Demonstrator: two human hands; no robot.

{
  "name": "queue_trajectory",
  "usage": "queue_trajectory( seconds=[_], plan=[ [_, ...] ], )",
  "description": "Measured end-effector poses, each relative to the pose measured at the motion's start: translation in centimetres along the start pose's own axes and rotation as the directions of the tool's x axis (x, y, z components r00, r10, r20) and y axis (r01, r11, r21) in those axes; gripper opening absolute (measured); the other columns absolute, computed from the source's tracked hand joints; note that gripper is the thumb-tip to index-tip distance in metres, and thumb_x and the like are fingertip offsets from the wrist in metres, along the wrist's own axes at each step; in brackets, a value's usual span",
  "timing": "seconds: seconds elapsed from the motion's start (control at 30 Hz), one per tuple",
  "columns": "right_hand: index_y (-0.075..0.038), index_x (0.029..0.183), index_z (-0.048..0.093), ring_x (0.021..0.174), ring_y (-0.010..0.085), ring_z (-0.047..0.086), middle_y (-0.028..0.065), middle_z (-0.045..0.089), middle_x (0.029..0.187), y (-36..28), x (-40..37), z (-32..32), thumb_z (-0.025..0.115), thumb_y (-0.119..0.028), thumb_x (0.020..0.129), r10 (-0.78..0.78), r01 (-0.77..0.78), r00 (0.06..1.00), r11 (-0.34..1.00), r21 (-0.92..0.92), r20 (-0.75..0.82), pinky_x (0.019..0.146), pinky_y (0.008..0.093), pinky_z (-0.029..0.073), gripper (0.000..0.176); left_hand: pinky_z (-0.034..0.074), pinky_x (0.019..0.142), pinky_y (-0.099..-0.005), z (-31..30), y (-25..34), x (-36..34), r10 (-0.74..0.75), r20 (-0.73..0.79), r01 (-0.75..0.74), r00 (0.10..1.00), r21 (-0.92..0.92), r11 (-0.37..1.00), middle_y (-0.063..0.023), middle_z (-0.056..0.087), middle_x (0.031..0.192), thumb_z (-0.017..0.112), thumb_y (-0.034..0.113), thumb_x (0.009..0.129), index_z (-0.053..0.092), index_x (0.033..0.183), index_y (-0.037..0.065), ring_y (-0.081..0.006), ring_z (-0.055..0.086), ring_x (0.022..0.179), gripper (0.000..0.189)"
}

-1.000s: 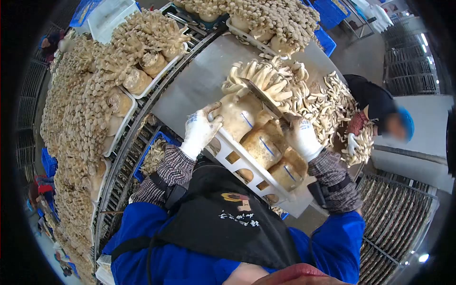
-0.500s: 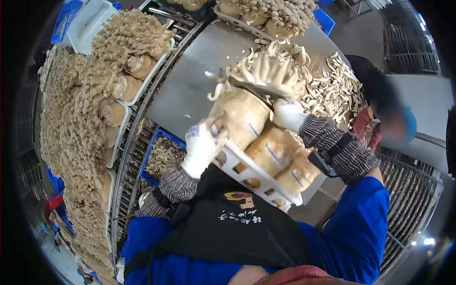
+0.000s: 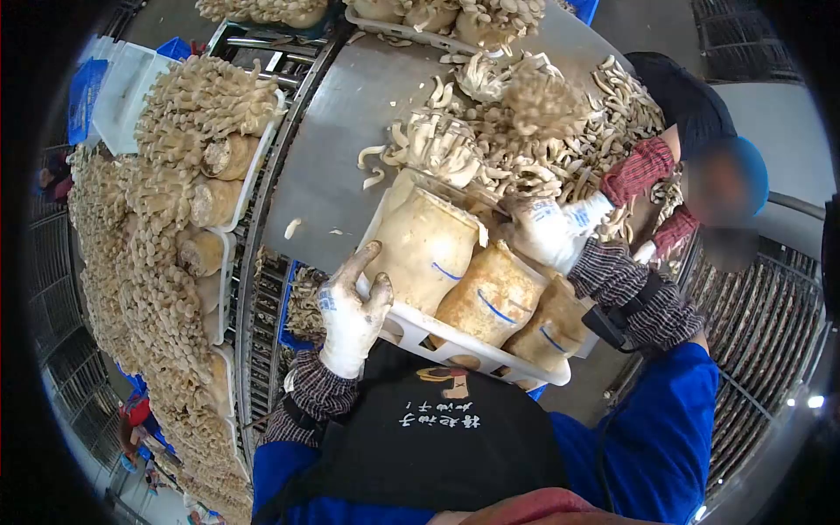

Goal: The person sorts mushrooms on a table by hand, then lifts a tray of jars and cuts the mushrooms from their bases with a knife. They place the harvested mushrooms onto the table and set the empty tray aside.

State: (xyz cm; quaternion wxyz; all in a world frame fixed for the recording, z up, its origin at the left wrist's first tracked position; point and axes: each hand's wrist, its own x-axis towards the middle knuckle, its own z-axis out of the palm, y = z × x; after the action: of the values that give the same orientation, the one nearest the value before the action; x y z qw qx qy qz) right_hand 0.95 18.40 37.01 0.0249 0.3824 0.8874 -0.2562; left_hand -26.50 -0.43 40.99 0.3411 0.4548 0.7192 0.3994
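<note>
My left hand (image 3: 348,317), in a white glove, is at the left end of a white plastic crate (image 3: 446,343). Its thumb and fingers are spread beside the nearest mushroom bag (image 3: 416,249). My right hand (image 3: 535,234), also gloved, is closed on a knife (image 3: 455,194), whose blade lies across the top of that bag. Just beyond the blade, a cluster of pale mushrooms (image 3: 437,149) rests on the metal table. Beside it in the crate are a browner bag (image 3: 492,297) and another bag (image 3: 549,325), each with a blue line.
A co-worker's red sleeve (image 3: 639,168) reaches over loose mushrooms (image 3: 634,105), the gloved hand close to my right hand. Mushroom-filled crates line the left beyond a roller conveyor (image 3: 262,337). More bags stand in a crate (image 3: 420,33) at the table's far side.
The mushroom cluster has come off the nearest bag onto the table. My left hand has spread its fingers, my right hand has moved slightly nearer, and the co-worker's arm has reached in.
</note>
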Motion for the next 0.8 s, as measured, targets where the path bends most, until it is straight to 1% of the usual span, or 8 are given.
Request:
queue_trajectory(
  seconds=[0.07, 0.23, 0.3, 0.37, 0.43, 0.53, 0.7, 0.8],
  plan=[
    [-0.003, 0.102, 0.069, 0.074, 0.0351, 0.068, 0.0199, 0.069, 0.083, -0.3, 1.0, 0.8, 0.07, -0.026, 0.083, 0.017, -0.016, 0.999, 1.0, -0.014, 0.042, 0.067, 0.0413, 0.054, 0.031, 0.055, 0.07, -0.0334, -0.3, 0.9, -0.1, -0.135, 0.033, 0.137, 0.99, -0.067, 0.988, -0.0226, 0.07, 0.104, 0.066, 0.006, 0.086, 0.064, 0.121, -0.006, -0.0211, 0.069, 0.069, 0.037],
    [-0.004, 0.094, 0.065, 0.067, 0.034, 0.065, 0.0184, 0.064, 0.073, -0.5, 2.8, 1.6, 0.064, -0.018, 0.084, -0.039, 0.04, 0.999, 0.999, -0.017, 0.035, 0.062, 0.0427, 0.052, 0.017, 0.054, 0.067, -0.0316, 0.2, -0.3, -0.9, -0.197, 0.013, 0.197, 0.98, -0.149, 0.969, -0.0215, 0.069, 0.105, 0.066, 0.008, 0.088, 0.061, 0.123, -0.005, -0.017, 0.065, 0.061, 0.038],
    [0.001, 0.088, 0.066, 0.072, 0.0356, 0.067, 0.0178, 0.066, 0.072, -0.4, 4.4, 2.6, 0.06, -0.015, 0.084, -0.181, 0.181, 0.983, 0.982, -0.048, -0.002, 0.063, 0.0453, 0.054, 0.017, 0.054, 0.067, -0.0316, 0.1, -0.7, -1.4, -0.254, 0.01, 0.251, 0.967, -0.195, 0.948, -0.0211, 0.068, 0.108, 0.066, 0.009, 0.089, 0.06, 0.125, -0.005, -0.0175, 0.065, 0.062, 0.039],
    [-0.002, 0.086, 0.072, 0.078, 0.0355, 0.069, 0.0192, 0.07, 0.082, -1.4, 7.3, 3.6, 0.059, -0.019, 0.085, -0.075, 0.077, 0.993, 0.997, -0.025, 0.091, 0.07, 0.0454, 0.056, 0.022, 0.054, 0.067, -0.0322, 0.0, -0.7, -1.3, -0.217, -0.001, 0.213, 0.976, -0.191, 0.958, -0.0213, 0.067, 0.112, 0.066, 0.01, 0.089, 0.059, 0.126, -0.006, -0.0187, 0.065, 0.063, 0.041],
    [-0.001, 0.083, 0.074, 0.083, 0.0349, 0.071, 0.0212, 0.071, 0.086, -1.3, 11.8, 4.6, 0.06, -0.02, 0.083, 0.176, -0.148, 0.862, 0.984, -0.095, 0.476, 0.074, 0.0443, 0.056, 0.023, 0.054, 0.068, -0.0333, -0.2, -0.2, -1.0, -0.155, -0.025, 0.152, 0.988, -0.118, 0.981, -0.0214, 0.067, 0.111, 0.066, 0.009, 0.089, 0.059, 0.125, -0.006, -0.0196, 0.066, 0.063, 0.041],
    [0.0, 0.09, 0.074, 0.087, 0.0352, 0.071, 0.0221, 0.072, 0.09, 1.9, 13.9, 5.9, 0.061, -0.02, 0.08, -0.037, 0.155, 0.881, 0.965, -0.213, 0.472, 0.077, 0.044, 0.056, 0.026, 0.055, 0.071, -0.0352, -0.6, -1.4, -1.4, -0.03, -0.067, 0.029, 0.997, -0.024, 0.999, -0.0221, 0.067, 0.111, 0.066, 0.009, 0.088, 0.059, 0.125, -0.007, -0.0226, 0.067, 0.068, 0.041],
    [0.004, 0.095, 0.068, 0.092, 0.0388, 0.068, 0.0262, 0.069, 0.095, 6.0, 12.0, 6.1, 0.06, -0.019, 0.084, 0.094, -0.083, 0.977, 0.994, -0.065, 0.193, 0.084, 0.0458, 0.054, 0.027, 0.053, 0.089, -0.0398, -1.0, -0.7, -1.5, -0.148, -0.063, 0.14, 0.987, -0.113, 0.984, -0.0255, 0.068, 0.112, 0.067, 0.013, 0.086, 0.06, 0.123, -0.008, -0.0331, 0.068, 0.1, 0.043],
    [0.004, 0.103, 0.067, 0.096, 0.0401, 0.067, 0.0277, 0.069, 0.101, 6.9, 9.5, 7.1, 0.06, -0.017, 0.084, 0.201, -0.187, 0.966, 0.978, -0.095, 0.162, 0.087, 0.0468, 0.053, 0.029, 0.05, 0.097, -0.0437, -0.8, -1.7, -1.3, -0.065, -0.082, 0.06, 0.994, -0.055, 0.997, -0.0272, 0.067, 0.115, 0.068, 0.017, 0.086, 0.061, 0.123, -0.009, -0.038, 0.066, 0.109, 0.045]
  ],
)
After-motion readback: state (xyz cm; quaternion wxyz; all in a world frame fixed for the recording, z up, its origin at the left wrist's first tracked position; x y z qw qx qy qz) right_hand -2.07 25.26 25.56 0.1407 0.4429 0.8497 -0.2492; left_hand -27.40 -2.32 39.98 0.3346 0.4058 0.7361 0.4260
